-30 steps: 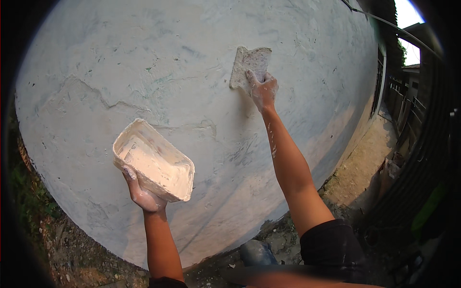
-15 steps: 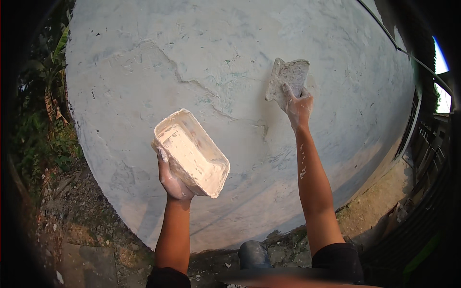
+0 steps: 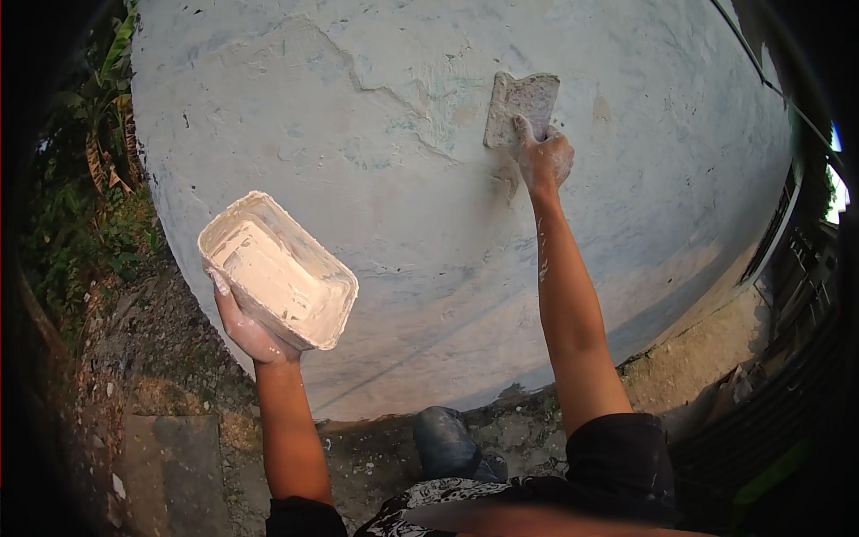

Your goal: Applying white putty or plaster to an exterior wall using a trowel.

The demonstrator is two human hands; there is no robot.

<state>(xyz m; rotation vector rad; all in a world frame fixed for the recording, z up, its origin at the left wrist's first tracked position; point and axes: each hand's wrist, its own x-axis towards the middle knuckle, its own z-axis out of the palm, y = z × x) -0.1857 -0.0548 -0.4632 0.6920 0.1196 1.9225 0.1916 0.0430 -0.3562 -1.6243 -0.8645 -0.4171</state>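
Observation:
My left hand (image 3: 250, 329), smeared with white, grips a rectangular plastic tub (image 3: 310, 258) from below and along its near side. The tub is tilted toward me, and pale putty (image 3: 261, 268) coats its bottom and rim. My right hand (image 3: 548, 163) is closed on the lower edge of a flat, putty-caked spreader (image 3: 526, 98), thumb laid on its face. The spreader is up against the white wall (image 3: 403, 268), or very close to it; exact contact cannot be made out. Ridges and rough patches of putty mark the wall beside it.
Plants (image 3: 112, 215) grow along the wall's left edge, above rubble-strewn ground (image 3: 152, 358). A paving slab (image 3: 170, 474) lies at lower left. A dark pipe (image 3: 747, 49) runs across the upper right. My jeans-clad leg (image 3: 445, 443) is close to the wall's foot.
In the picture, the tub and my left hand have shifted left. The spreader and my right hand sit slightly higher and further left against the wall. My view has also shifted.

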